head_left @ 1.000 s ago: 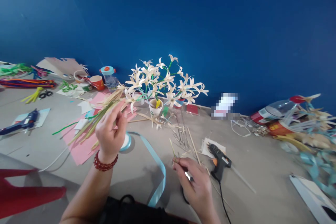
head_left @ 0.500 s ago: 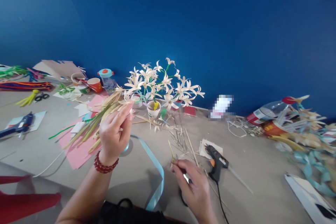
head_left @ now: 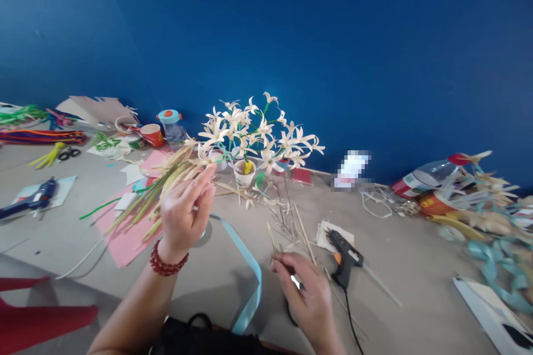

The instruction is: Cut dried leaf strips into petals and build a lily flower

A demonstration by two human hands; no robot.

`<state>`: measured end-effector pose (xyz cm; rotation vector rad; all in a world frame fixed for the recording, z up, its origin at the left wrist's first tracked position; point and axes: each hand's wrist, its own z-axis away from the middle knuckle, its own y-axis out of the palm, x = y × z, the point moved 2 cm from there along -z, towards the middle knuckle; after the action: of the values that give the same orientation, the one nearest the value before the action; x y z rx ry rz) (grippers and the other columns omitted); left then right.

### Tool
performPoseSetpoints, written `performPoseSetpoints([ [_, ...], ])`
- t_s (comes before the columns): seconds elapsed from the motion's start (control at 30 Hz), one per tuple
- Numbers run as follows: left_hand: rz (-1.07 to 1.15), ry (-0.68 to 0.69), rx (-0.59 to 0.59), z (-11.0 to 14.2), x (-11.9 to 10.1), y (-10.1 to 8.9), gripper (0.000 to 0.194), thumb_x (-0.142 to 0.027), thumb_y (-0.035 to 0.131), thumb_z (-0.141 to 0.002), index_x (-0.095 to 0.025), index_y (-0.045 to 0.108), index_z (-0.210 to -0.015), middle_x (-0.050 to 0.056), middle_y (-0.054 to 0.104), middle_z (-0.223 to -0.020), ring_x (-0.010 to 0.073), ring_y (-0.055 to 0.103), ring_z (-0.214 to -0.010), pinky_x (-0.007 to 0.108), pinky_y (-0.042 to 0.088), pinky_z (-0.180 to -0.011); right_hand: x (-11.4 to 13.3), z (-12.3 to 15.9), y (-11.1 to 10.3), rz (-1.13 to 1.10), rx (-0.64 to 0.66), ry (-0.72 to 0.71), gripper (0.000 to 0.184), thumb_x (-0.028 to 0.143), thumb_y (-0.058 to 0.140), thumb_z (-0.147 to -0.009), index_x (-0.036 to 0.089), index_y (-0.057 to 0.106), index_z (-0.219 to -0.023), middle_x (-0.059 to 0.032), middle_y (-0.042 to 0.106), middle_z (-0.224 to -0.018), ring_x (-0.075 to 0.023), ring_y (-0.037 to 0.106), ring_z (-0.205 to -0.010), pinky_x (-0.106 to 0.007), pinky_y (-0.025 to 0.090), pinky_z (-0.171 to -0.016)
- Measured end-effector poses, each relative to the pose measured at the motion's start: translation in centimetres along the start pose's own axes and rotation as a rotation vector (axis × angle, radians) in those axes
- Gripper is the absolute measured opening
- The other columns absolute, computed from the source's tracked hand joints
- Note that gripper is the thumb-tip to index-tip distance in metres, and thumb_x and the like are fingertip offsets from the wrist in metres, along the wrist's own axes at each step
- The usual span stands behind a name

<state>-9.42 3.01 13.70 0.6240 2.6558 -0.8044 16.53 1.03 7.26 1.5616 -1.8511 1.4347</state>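
Note:
My right hand [head_left: 306, 294] pinches a thin yellow-green strip [head_left: 271, 238] between thumb and forefinger, its tip pointing up. A shiny piece and a black loop show at the palm, perhaps scissors, mostly covered by the hand. Raised over the left part of the table, my left hand [head_left: 187, 208] has its fingers stretched out and holds nothing that I can see. Beyond its fingertips stands a white cup [head_left: 244, 175] with cream paper-like flowers [head_left: 262, 127] on green stems. A light-blue ribbon [head_left: 245, 255] curls between my hands.
A black glue gun [head_left: 345, 258] lies right of my right hand, its cord running toward me. Long dried husk strips [head_left: 145, 199] rest on pink paper [head_left: 120, 244]. At the right lies a plastic bottle [head_left: 428, 175]; a blue glue gun [head_left: 37, 197] is far left.
My left hand's fingers have straightened a little, and the hand has shifted slightly right. My right hand keeps its pinch on the strip, almost unmoved.

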Motion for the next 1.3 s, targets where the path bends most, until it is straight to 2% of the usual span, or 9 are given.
performPoseSetpoints([
  [0.1,0.023,0.02,-0.082,0.6,-0.1,-0.2,0.046,-0.014,0.057,-0.086,-0.022,0.058,-0.131,0.004,0.069,-0.077,0.0173,0.062,-0.068,0.033,0.05,-0.074,0.0,0.1,0.0,-0.001,0.006,0.004,0.011,0.015,0.055,-0.091,0.021,0.065,-0.093,-0.0053,0.071,-0.083,-0.0189,0.067,-0.074,-0.028,0.052,-0.067],
  [0.2,0.108,0.131,-0.18,2.2,-1.1,-0.3,0.051,-0.007,0.06,-0.081,-0.024,0.059,-0.129,0.003,0.067,-0.075,0.017,0.058,-0.066,0.033,0.05,-0.07,0.1,0.0,0.0,-0.009,0.014,-0.002,0.013,0.015,0.054,-0.091,0.021,0.065,-0.095,-0.0039,0.07,-0.078,-0.0177,0.066,-0.069,-0.027,0.052,-0.064],
  [0.27,0.195,0.238,-0.054,3.4,-2.2,0.2,0.051,-0.008,0.061,-0.08,-0.025,0.059,-0.128,0.005,0.068,-0.08,0.019,0.06,-0.071,0.035,0.05,-0.07,0.2,0.0,0.1,-0.006,0.005,0.005,0.013,0.016,0.055,-0.091,0.021,0.065,-0.097,-0.003,0.07,-0.075,-0.0166,0.066,-0.066,-0.026,0.051,-0.062],
  [0.4,0.203,0.405,0.322,4.9,-4.4,1.5,0.043,-0.014,0.055,-0.086,-0.027,0.059,-0.127,0.011,0.068,-0.116,0.0273,0.059,-0.108,0.044,0.047,-0.089,0.7,-0.2,0.0,-0.001,0.046,0.071,0.012,0.021,0.055,-0.092,0.02,0.067,-0.092,-0.0024,0.069,-0.069,-0.0158,0.064,-0.06,-0.025,0.049,-0.058],
  [0.53,0.216,0.426,0.479,5.1,-5.6,2.3,0.035,-0.014,0.053,-0.089,-0.029,0.063,-0.119,0.005,0.071,-0.117,0.0251,0.056,-0.117,0.045,0.038,-0.1,1.2,-0.3,-0.2,-0.08,0.124,0.149,0.021,0.025,0.052,-0.093,0.019,0.066,-0.079,0.0,0.063,-0.061,-0.0135,0.058,-0.054,-0.023,0.046,-0.054],
  [0.7,0.357,0.347,0.487,5.1,-5.9,3.1,0.02,-0.013,0.056,-0.088,-0.023,0.066,-0.102,0.004,0.074,-0.091,0.0198,0.063,-0.092,0.04,0.042,-0.094,0.7,0.0,-0.3,-0.273,0.106,0.288,0.014,0.029,0.055,-0.091,0.019,0.063,-0.085,0.0007,0.063,-0.06,-0.0134,0.059,-0.052,-0.022,0.046,-0.051],
  [0.9,0.413,0.184,0.44,5.6,-5.7,3.9,0.016,-0.011,0.06,-0.084,-0.02,0.065,-0.096,0.003,0.07,-0.08,0.0195,0.059,-0.081,0.04,0.046,-0.085,0.2,0.1,-0.4,-0.434,0.091,0.403,0.021,0.036,0.06,-0.089,0.018,0.06,-0.078,-0.0006,0.065,-0.062,-0.0134,0.059,-0.055,-0.022,0.046,-0.053],
  [1.13,0.512,0.011,0.396,6.7,-6.5,4.6,0.016,-0.008,0.058,-0.083,-0.02,0.063,-0.092,0.006,0.066,-0.08,0.0193,0.06,-0.078,0.035,0.051,-0.074,-0.7,0.6,0.4,-0.674,0.054,0.599,0.028,0.045,0.062,-0.088,0.02,0.054,-0.078,0.003,0.06,-0.055,-0.0067,0.038,-0.038,-0.018,0.028,-0.038],
  [1.3,0.658,-0.132,0.432,7.4,-6.8,5.2,0.019,-0.009,0.055,-0.086,-0.021,0.06,-0.1,0.005,0.064,-0.083,0.0164,0.062,-0.077,0.029,0.052,-0.07,-0.9,0.7,0.6,-0.664,0.012,0.545,0.025,0.043,0.061,-0.089,0.019,0.059,-0.085,0.0013,0.063,-0.062,-0.0078,0.044,-0.041,-0.018,0.035,-0.039],
])
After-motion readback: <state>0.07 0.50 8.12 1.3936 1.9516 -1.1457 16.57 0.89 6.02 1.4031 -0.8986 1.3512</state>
